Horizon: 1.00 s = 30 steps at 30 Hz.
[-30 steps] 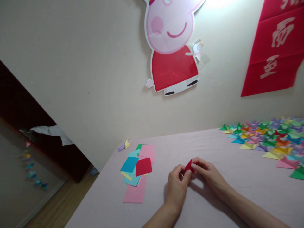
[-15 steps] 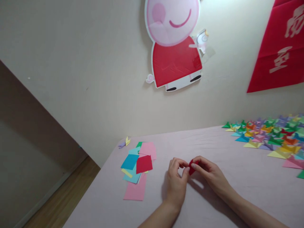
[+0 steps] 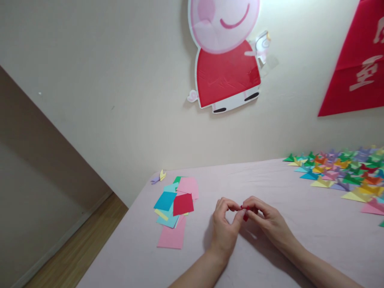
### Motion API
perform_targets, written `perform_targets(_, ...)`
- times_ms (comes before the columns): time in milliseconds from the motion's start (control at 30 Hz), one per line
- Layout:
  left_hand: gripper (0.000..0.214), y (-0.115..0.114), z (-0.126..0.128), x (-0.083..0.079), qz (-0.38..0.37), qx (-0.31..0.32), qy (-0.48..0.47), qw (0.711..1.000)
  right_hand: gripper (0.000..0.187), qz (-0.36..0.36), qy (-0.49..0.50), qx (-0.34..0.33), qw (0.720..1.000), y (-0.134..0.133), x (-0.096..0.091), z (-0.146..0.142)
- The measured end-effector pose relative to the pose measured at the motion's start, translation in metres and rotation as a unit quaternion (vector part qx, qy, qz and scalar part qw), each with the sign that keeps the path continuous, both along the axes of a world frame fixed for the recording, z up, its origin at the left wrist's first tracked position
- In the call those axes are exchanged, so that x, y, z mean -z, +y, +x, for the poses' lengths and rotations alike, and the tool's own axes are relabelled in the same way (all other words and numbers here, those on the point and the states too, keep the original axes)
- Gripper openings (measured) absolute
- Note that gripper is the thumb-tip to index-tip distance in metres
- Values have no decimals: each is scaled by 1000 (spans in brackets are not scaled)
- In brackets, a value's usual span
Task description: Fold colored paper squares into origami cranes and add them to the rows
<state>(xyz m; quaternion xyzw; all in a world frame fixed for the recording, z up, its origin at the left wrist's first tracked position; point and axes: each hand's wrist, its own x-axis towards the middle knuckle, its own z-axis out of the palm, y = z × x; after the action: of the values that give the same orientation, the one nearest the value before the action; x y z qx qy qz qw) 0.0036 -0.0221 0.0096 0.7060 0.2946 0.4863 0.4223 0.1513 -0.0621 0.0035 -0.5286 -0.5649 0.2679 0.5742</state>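
A small folded red paper [image 3: 245, 216] is pinched between both hands just above the pink tabletop [image 3: 270, 180]. My left hand [image 3: 224, 230] grips its left end with thumb and fingertips curled. My right hand [image 3: 267, 219] pinches the right side, and its fingers cover most of the paper. To the left of my hands lies a loose pile of coloured paper squares [image 3: 175, 206], with a red square on top.
Many folded paper shapes [image 3: 345, 174] in several colours cover the table's far right. Two small folded pieces [image 3: 159, 177] sit at the back left corner. The table's left edge drops to a wooden floor [image 3: 75, 252]. A cartoon pig cutout [image 3: 228, 52] and a red banner [image 3: 357, 68] hang on the wall.
The red paper has been folded smaller and is now mostly hidden between my fingertips. My view has shifted slightly to the left and down.
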Motion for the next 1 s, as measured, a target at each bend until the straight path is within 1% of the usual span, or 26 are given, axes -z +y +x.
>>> perform_targets(200, 11, 2, 0, 1, -6, -3, 5, 1000, 27, 32, -27, 2, 999, -3, -3, 0)
perform_targets(433, 13, 1, -1, 1, -1, -5, 12, 1000, 27, 73, -62, 17, 995, -3, -1, 2)
perform_targets(600, 11, 2, -1, 2, 0, -15, 14, 1000, 20, 105, -129, 22, 986, -4, -2, 3)
perform_targets(767, 17, 2, 0, 1, -18, -31, 26, 999, 15, 140, -215, 35, 966, -3, -3, 4)
perform_targets(900, 16, 4, 1, 2, -27, -30, 22, 999, 15, 138, -232, 47, 962, -4, -5, 4)
perform_targets(1000, 16, 5, 1, 4, -68, -13, 17, 997, 14, 140, -237, 48, 960, -4, -5, 4)
